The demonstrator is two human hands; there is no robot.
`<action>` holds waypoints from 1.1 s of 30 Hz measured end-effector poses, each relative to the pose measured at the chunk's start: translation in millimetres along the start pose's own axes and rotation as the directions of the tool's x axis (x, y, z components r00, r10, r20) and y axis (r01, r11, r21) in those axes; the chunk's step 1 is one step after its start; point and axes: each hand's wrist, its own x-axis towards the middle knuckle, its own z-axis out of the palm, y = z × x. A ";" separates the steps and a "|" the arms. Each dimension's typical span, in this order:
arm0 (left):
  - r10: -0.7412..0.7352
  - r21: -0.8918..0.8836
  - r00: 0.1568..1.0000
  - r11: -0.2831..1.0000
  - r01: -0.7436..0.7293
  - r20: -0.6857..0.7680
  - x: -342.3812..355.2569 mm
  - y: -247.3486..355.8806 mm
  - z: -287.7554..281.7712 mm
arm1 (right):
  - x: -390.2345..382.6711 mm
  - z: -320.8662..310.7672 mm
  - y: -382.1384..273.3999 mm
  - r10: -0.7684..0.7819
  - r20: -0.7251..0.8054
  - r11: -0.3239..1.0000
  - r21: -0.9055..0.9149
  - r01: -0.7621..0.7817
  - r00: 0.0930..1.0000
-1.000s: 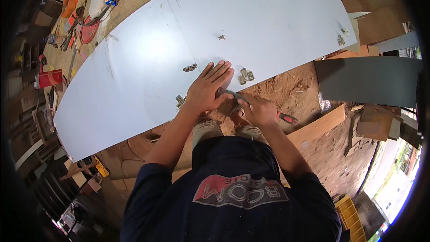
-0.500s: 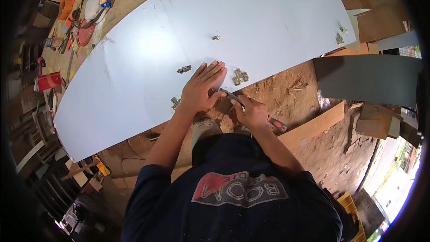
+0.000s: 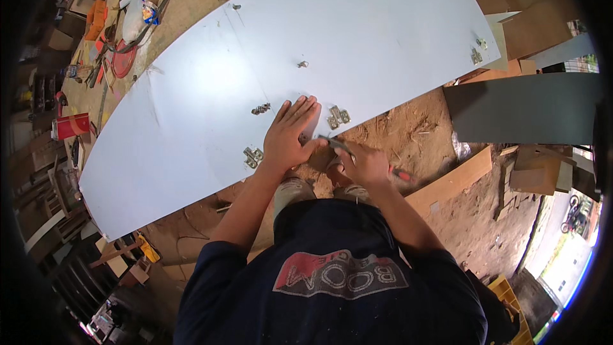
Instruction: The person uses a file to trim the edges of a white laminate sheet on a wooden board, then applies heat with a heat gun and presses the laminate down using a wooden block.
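Observation:
My left hand (image 3: 290, 133) lies with fingers stretched out on a large white board (image 3: 191, 147), near its front edge, holding nothing. My right hand (image 3: 367, 165) is closed round a file (image 3: 331, 142), a dark flat blade with a red-and-black handle (image 3: 400, 174) that sticks out to the right. The blade's tip touches or nearly touches the board's edge beside my left thumb. Metal cabinet hinges (image 3: 338, 117) sit just right of my left fingers, and more hinges (image 3: 253, 156) lie left of my wrist. A small cluster of metal fittings (image 3: 260, 108) is beyond them.
Farther up the board are a small metal fitting (image 3: 302, 64) and hinges (image 3: 476, 56) at the right corner. A red can (image 3: 71, 126) and a plastic bag (image 3: 134, 19) stand on the bench to the left. A dark panel (image 3: 520, 112) and wood offcuts (image 3: 536, 170) lie right.
My right hand and the file have shifted slightly right and down, with the handle blurred by motion. The view has moved a little; my left hand stays flat on the board.

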 end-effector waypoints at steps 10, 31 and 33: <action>-0.091 -0.031 0.990 0.996 0.088 -0.107 -3.4 4.8 19.6 | 6.5 -3.3 16.8 -0.063 0.011 0.998 0.024 0.062 0.998; -0.239 -0.009 0.942 0.970 0.244 -0.235 -1.3 44.7 45.4 | 11.4 -29.5 61.9 -0.192 0.060 0.981 0.026 0.190 0.980; -0.242 -0.012 0.943 0.969 0.246 -0.226 0.3 51.4 43.0 | 3.6 -34.4 67.2 -0.196 0.041 0.980 -0.023 0.197 0.980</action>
